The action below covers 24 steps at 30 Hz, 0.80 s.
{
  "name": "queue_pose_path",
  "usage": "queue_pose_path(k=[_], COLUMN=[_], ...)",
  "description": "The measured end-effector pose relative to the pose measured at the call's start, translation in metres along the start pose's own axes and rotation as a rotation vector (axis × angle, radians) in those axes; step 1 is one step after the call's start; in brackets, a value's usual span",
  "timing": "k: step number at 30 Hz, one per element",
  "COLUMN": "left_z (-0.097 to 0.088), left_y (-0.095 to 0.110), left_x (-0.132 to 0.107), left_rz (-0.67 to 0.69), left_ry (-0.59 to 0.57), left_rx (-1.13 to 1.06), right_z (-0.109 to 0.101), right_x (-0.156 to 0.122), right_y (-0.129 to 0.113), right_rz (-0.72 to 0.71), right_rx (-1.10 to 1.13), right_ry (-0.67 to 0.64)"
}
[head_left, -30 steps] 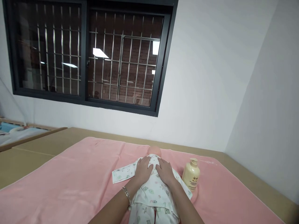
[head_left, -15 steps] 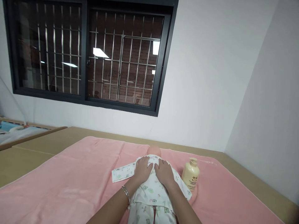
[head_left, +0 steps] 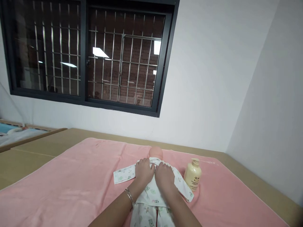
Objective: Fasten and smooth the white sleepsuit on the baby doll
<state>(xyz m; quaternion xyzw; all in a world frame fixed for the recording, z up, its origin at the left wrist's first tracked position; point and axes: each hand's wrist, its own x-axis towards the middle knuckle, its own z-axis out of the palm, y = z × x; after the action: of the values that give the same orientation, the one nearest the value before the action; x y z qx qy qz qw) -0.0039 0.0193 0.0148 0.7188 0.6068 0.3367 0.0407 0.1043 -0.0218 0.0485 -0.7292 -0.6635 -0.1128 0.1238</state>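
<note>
A baby doll point(head_left: 156, 153) in a white printed top point(head_left: 151, 192) and matching trousers lies on a pink towel, its bald head toward the wall. No face shows. My left hand point(head_left: 144, 171) rests on the doll's upper body by its left-hand sleeve, fingers curled over the shoulder and thumb pointing inward. Beside it, my right hand point(head_left: 165, 175) is bent over the other shoulder, its fingertips partly hidden from me. The two thumbs nearly meet on the fabric. A cream pump bottle point(head_left: 193, 174) stands right of the doll, near the right sleeve.
The pink towel point(head_left: 78, 176) covers much of a tan padded surface point(head_left: 78, 134). Behind is a white wall point(head_left: 201, 78) with a dark-framed barred window point(head_left: 123, 107). At far left is a wooden-edged bed point(head_left: 23, 136) with blue and white cloth.
My right hand's fingers have bent more over the shoulder, and that hand has shifted slightly left. My left hand's fingers are a little more curled. The view has moved slightly.
</note>
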Motion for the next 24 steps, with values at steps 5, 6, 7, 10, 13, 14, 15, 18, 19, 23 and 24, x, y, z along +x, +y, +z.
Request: queue_pose_path(k=[5, 6, 7, 10, 13, 14, 15, 18, 19, 23, 24], left_z=[0.000, 0.001, 0.002, 0.002, 0.000, -0.001, -0.001, 0.000, 0.001, 0.005, 0.005], left_y=[-0.009, -0.011, -0.012, -0.012, -0.004, -0.001, 0.003, 0.008, 0.009, 0.003, 0.002], left_x=[0.005, 0.007, 0.008, 0.011, 0.010, 0.009, 0.008, 0.004, 0.004, 0.004, 0.004], left_rz=[0.048, 0.076, 0.112, 0.251, 0.303, 0.258, 0.190, -0.012, -0.042, -0.031, 0.004], left_ry=[-0.073, -0.084, -0.096, -0.138, -0.142, -0.127, -0.109, -0.069, -0.063, -0.027, -0.026], left_rx=[-0.094, -0.117, -0.136, -0.171, -0.156, -0.132, -0.105, -0.041, -0.032, -0.043, -0.063], right_z=[0.008, 0.011, 0.013, 0.017, 0.011, 0.008, 0.004, -0.004, -0.005, 0.001, 0.004], right_x=[0.011, 0.015, 0.019, 0.026, 0.025, 0.022, 0.020, 0.012, 0.011, 0.013, 0.016], right_y=[0.018, 0.024, 0.029, 0.039, 0.036, 0.033, 0.029, 0.015, 0.012, 0.014, 0.018], right_rz=[-0.035, -0.056, -0.080, -0.144, -0.175, -0.178, -0.176, -0.127, -0.103, -0.068, -0.082], right_rx=[0.149, 0.186, 0.218, 0.274, 0.260, 0.235, 0.198, 0.066, 0.036, 0.063, 0.099], right_ry=[-0.077, -0.089, -0.095, -0.093, -0.086, -0.085, -0.082, -0.054, -0.044, -0.047, -0.052])
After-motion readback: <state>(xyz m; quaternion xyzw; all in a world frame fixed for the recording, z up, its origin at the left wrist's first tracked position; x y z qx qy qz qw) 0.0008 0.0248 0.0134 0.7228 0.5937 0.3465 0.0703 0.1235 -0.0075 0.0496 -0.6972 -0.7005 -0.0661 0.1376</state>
